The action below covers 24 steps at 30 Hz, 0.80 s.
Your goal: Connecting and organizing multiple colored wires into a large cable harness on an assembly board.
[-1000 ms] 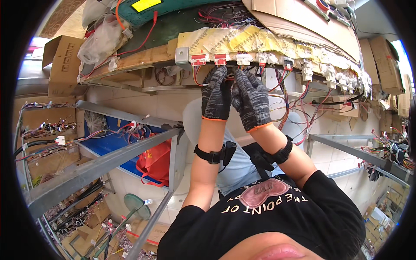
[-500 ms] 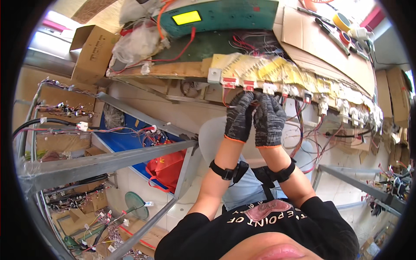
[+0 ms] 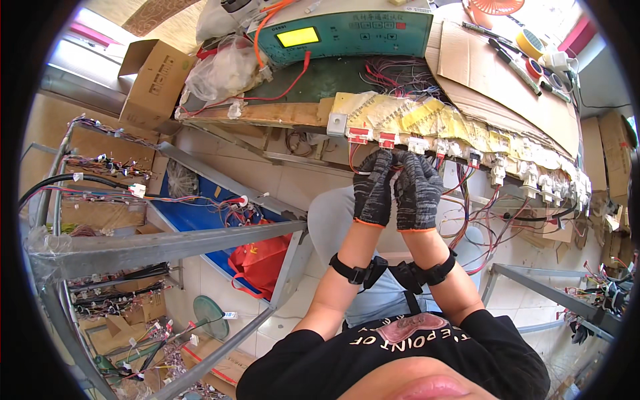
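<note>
My left hand (image 3: 373,190), in a dark grey knit glove with an orange cuff, is raised to the front edge of the workbench. Its fingers are closed just below a red-and-white connector (image 3: 387,140). Close beside it, my right hand (image 3: 418,193) wears a matching glove, fingers also drawn together, under a white connector (image 3: 417,145). Between the fingertips a little dark red shows, too small to name; whatever they pinch is hidden. Thin red wires (image 3: 351,157) hang from another red-and-white connector (image 3: 359,135) and pass by my left hand.
A teal tester box (image 3: 347,40) with a lit yellow screen stands behind the connector row. Wire bundles (image 3: 460,200) hang right of my hands. Left are a grey metal frame (image 3: 167,250), a blue tray (image 3: 170,212) and a red bag (image 3: 260,261). Cardboard (image 3: 493,87) covers the bench's right side.
The view has shifted slightly, so the bench sits a little lower and more of the tester box shows. Both hands stay together at the same connectors, fingers still closed.
</note>
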Available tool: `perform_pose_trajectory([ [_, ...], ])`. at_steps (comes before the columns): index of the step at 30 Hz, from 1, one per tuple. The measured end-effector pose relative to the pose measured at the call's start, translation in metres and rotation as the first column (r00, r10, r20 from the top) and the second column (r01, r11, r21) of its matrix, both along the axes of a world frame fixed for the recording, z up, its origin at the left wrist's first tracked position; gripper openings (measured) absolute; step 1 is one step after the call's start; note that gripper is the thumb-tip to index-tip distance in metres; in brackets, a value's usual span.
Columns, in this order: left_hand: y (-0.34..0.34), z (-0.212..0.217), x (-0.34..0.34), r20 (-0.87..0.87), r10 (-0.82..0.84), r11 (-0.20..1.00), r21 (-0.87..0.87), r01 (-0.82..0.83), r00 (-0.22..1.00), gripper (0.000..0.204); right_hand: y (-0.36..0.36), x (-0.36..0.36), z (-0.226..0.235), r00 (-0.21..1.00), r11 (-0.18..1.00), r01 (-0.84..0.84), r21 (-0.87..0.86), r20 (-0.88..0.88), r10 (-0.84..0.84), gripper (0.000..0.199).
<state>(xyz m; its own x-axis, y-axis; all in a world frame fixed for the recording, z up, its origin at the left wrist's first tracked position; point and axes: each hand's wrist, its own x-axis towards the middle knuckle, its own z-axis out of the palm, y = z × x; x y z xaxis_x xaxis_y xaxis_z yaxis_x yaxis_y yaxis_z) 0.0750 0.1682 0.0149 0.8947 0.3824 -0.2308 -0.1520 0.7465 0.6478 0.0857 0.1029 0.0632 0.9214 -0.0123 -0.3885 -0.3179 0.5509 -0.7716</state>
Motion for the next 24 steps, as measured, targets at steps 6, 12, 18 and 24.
perform_pose_trajectory([
  [6,0.0,0.014,-0.003,0.004,0.015,1.0,0.01,-0.015,1.0,0.012,-0.001,-0.003,0.006,1.0,0.999,-0.03,-0.02,0.003,0.03,0.01],
  [12,-0.004,0.016,0.002,-0.09,-0.004,1.0,0.002,0.004,0.996,0.016,0.001,0.003,0.0,0.998,1.0,0.01,-0.029,0.061,-0.008,0.01],
  [18,0.008,-0.009,-0.047,-0.156,0.349,-0.202,0.95,0.236,0.924,0.03,-0.028,-0.015,-0.006,0.948,0.941,-0.317,0.116,0.044,0.314,0.021],
  [24,-0.041,0.188,0.039,0.085,-0.52,-0.382,0.867,-0.321,0.85,0.041,-0.129,-0.074,0.016,0.823,0.81,-0.567,0.149,0.054,0.566,0.042],
])
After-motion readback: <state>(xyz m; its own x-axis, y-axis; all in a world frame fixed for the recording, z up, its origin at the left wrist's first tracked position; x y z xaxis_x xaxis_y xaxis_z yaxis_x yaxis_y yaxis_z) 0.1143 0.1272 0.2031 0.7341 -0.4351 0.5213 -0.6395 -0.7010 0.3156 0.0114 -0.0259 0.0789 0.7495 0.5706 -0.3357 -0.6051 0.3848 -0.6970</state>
